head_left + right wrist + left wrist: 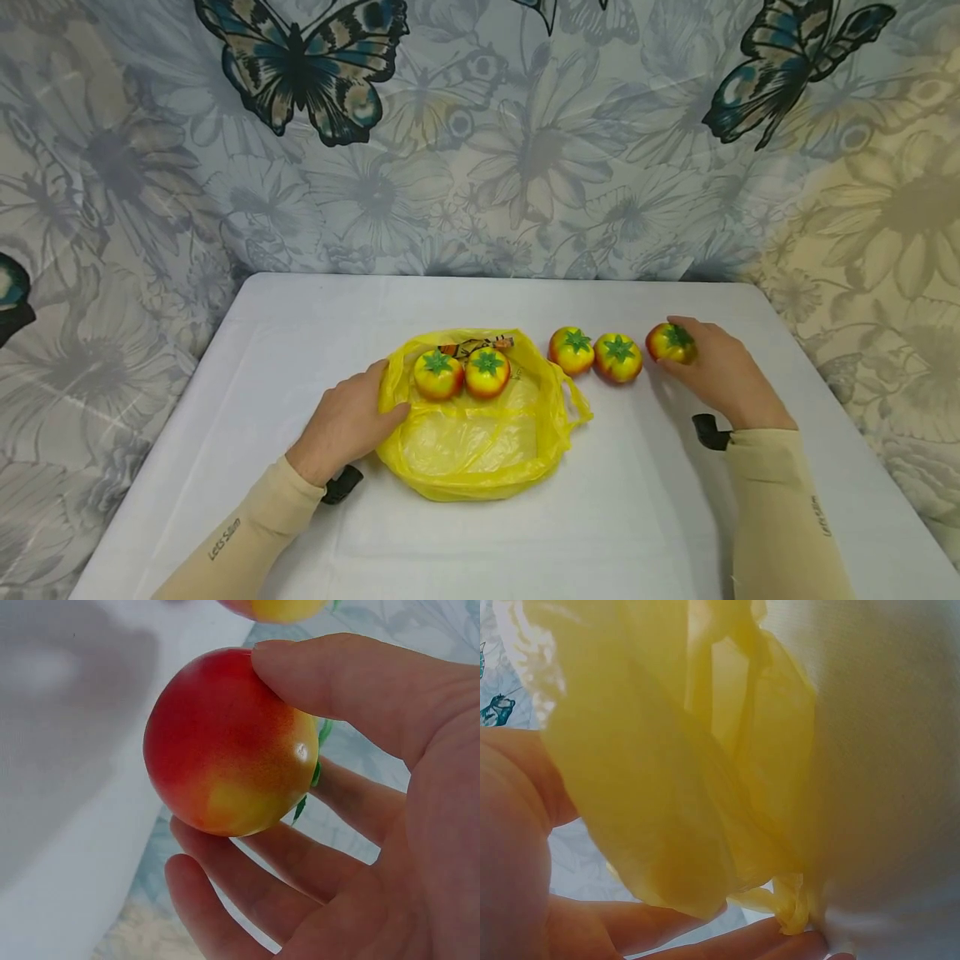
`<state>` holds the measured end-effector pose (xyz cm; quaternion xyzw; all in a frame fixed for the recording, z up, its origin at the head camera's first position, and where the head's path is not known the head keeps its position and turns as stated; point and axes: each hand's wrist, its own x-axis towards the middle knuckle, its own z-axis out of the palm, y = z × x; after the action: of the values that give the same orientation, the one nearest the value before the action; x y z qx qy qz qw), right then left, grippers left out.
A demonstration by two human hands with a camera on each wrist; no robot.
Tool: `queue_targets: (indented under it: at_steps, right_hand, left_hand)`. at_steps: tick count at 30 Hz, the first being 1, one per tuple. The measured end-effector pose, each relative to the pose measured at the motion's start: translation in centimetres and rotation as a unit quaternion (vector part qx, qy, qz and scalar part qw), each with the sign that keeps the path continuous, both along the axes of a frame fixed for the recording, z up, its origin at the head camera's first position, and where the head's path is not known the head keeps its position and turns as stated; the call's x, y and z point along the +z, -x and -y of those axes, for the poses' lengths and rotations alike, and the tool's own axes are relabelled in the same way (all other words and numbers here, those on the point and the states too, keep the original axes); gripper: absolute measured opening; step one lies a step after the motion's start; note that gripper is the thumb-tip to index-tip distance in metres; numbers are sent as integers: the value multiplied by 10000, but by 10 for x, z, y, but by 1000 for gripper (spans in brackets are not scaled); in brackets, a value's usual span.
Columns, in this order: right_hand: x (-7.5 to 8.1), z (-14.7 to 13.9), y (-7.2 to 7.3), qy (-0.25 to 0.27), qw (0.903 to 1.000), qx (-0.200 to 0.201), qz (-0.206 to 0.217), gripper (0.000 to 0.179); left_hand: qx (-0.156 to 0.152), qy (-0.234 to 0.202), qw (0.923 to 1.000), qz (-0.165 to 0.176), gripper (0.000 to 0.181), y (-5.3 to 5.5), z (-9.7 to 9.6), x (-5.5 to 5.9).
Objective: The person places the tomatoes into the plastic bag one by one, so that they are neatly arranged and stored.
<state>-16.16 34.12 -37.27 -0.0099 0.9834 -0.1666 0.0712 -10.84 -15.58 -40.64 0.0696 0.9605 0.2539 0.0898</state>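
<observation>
Two bagged tomatoes (pixel 438 375): inside the yellow bag (pixel 476 488), just beside each other toward its far side, green leaf crowns up.
Two loose tomatoes (pixel 618 359): on the white-covered desk (pixel 600 500), side by side to the right of the bag; the left one sits close by the bag's edge.
Held tomato (pixel 225 742): in the right hand (pixel 723 371), right of the loose pair and apart from it; whether it touches the desk cannot be told.
Right fingers: curled about the tomato, thumb on the opposite side, its red-and-yellow skin exposed between them.
Left hand (pixel 345 421): at the bag's left rim, the thin plastic between thumb and fingers.
Bag condition: mouth spread open, a handle loop (pixel 577 408) at the right, dark print (pixel 476 344) by the far wall.
Sleeves (pixel 780 508): beige, lettered.
Backdrop (pixel 525 167): flowers and butterflies.
</observation>
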Motion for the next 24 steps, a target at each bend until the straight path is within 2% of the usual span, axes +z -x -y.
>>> queue_targets:
  at_steps: [14, 24]
  right_hand:
    - [15, 0, -7, -116, 9998, 129, -100, 78]
    - [26, 10, -14, 26, 9998, 190, -83, 80]
  left_hand:
    - [25, -62, 10000, 11, 78, 1, 0, -1]
    - [82, -92, 9999, 21, 79, 1, 0, -1]
